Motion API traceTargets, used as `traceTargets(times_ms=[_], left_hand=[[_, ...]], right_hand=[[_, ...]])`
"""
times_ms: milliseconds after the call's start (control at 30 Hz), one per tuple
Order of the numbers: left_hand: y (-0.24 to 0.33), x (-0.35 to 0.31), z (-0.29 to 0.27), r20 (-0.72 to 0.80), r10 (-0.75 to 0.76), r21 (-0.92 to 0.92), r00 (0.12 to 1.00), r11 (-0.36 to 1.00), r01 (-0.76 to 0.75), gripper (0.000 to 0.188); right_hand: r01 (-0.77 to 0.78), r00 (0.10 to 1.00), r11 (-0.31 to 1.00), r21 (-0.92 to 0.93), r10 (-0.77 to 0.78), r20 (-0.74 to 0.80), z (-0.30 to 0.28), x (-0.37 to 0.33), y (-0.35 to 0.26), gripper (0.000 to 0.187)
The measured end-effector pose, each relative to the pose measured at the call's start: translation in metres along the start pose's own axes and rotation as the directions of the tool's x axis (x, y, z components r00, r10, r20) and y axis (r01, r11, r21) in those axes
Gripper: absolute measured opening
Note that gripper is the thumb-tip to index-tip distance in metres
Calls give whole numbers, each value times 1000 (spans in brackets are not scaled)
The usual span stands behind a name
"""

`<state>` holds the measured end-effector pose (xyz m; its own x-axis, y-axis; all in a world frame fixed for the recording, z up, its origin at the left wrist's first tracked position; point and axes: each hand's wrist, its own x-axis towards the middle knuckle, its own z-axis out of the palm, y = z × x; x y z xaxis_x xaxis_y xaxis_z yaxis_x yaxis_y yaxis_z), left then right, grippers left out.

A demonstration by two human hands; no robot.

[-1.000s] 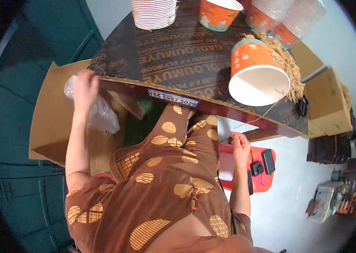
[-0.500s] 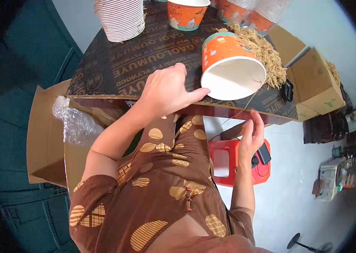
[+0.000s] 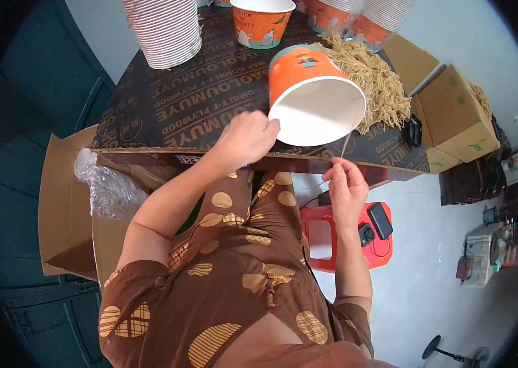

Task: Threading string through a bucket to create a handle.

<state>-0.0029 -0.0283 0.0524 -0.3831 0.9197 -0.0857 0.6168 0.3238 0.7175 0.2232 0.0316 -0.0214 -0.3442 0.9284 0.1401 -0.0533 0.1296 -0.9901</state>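
Cup: the orange cup (image 3: 317, 101) lies on its side at the near edge of the worktop (image 3: 173, 116), its white mouth toward the person; it sits just right of the left hand's fingers and beyond the right hand's.
Strand: a thin strand (image 3: 346, 144) runs from the right side of the cup's mouth to the right hand; its other end is hard to trace.
Cord: a tan heap of cord (image 3: 381, 83) lies just right of the cup, which hides part of it.
Cup stack: the far-left stack (image 3: 166, 34) is cut off by the upper edge.
Hidden: the cup's base and the left fingertips, which are tucked under the hand.
Left hand: the left hand (image 3: 248, 140) has curled fingers, thumb and forefinger drawn together on the left rim of the cup, seemingly pinching it.
Right hand: the right hand (image 3: 346, 187), just off the near edge, pinches the strand between thumb and forefinger, the other fingers loosely bent.
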Motion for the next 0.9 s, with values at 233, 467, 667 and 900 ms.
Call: traceTargets(times_ms=[233, 467, 667, 900], left_hand=[[-13, -18, -2, -281, 33, 179, 959, 984, 19, 67], [-31, -15, -1, -148, -24, -10, 989, 1000, 23, 55], [-32, -40, 18, 4, -95, -807, 995, 587, 59, 34], [-44, -45, 34, 21, 55, -992, 998, 126, 14, 31]], right_hand=[[150, 987, 963, -224, -132, 95, 8, -15, 0, 16], [456, 883, 798, -393, -353, 309, 18, -29, 10, 11], [160, 958, 880, -447, -28, 287, 9, -51, 35, 12], [-385, 907, 920, 75, 361, 216, 3, -52, 48, 16]])
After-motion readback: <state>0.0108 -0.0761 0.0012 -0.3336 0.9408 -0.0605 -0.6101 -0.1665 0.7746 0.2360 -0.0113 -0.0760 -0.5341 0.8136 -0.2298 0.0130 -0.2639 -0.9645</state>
